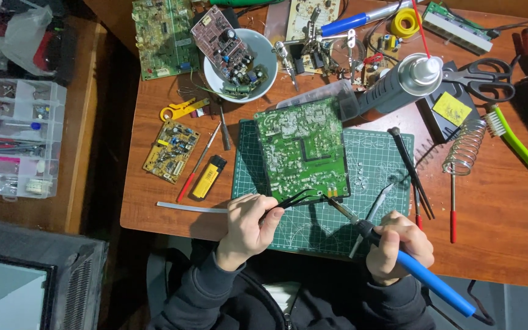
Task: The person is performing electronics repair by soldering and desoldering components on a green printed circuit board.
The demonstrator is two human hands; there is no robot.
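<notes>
Left hand is curled up tight, fingers pinched around a pair of black tweezers, with the tips reaching to the bottom edge of the green circuit board. Right hand is wrapped closed around the blue-handled soldering iron, held like a pen, and its metal tip comes in from the right to the same spot on the board's lower edge, just beside the tweezer tips. Can't tell if either tip is actually touching the board.

The board sits solder side up on a green cutting mat in the middle of the wooden desk. Silver tweezers lie on the mat just beside the right hand. Further out: a yellow lighter and a small yellowish board to the left, a white bowl of parts behind, a spray can and black scissors off to the right, plus a spring-coil iron stand.
</notes>
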